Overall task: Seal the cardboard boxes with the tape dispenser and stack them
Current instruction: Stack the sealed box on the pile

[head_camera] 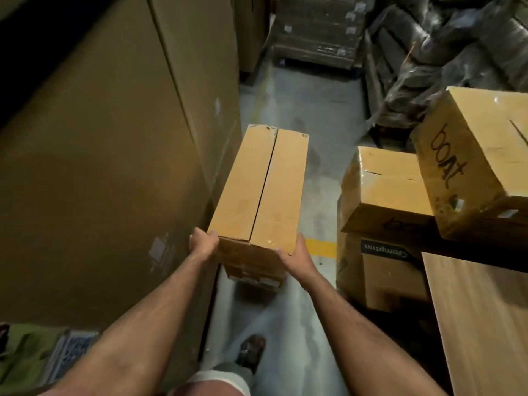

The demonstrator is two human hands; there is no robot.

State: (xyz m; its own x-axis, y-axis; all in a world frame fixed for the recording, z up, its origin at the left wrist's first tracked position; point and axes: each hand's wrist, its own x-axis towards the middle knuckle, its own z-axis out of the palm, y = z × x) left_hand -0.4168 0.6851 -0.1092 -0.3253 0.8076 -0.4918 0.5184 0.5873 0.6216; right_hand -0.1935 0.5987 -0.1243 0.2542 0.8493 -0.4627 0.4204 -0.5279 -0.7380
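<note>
I carry a long narrow cardboard box (260, 187) out in front of me, above the floor, its top flaps closed with a seam running lengthwise. My left hand (203, 243) grips its near left corner, and my right hand (297, 257) grips its near right corner. Clear tape glints near my right fingers. No tape dispenser is in view.
A tall wall of large cartons (108, 167) stands close on the left. On the right are stacked boxes: one marked "boat" (474, 164), one below it (383, 187), a "Crompton" box (383, 270) and a wooden board (480, 324). A narrow grey floor aisle (300, 104) leads to wrapped pallets (320, 30).
</note>
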